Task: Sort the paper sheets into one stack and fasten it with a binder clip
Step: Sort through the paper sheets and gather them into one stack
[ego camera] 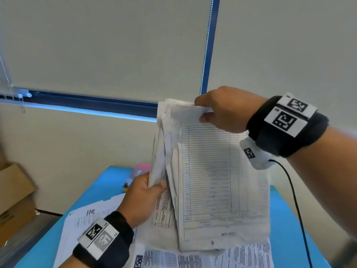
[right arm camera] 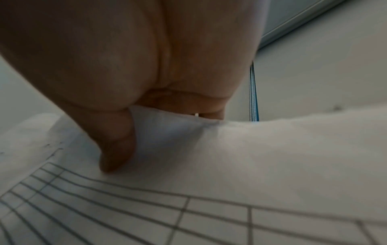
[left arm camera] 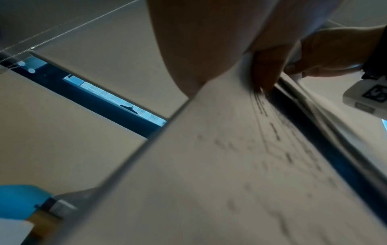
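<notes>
The bundle of paper sheets [ego camera: 216,180] is held upright in the air above the blue tabletop [ego camera: 286,229], its lower edge close over the loose sheets [ego camera: 87,219] that lie there. The front page is a ruled table form; its print is too blurred to read. The right hand [ego camera: 222,109] pinches the top edge of the bundle between thumb and fingers, and the left hand [ego camera: 143,198] grips the left edge lower down, thumb on the near face. How many sheets are in the bundle cannot be counted; several fanned edges show. On one loose sheet a handwritten mark like "H12" is visible, and another near the lower edge carries a square code. Each of the two wristbands [ego camera: 286,124] bears black-and-white square markers. A pink card [ego camera: 142,171] lies beyond the left hand; its writing is illegible. Cardboard boxes [ego camera: 13,200] stand left of the tabletop.
</notes>
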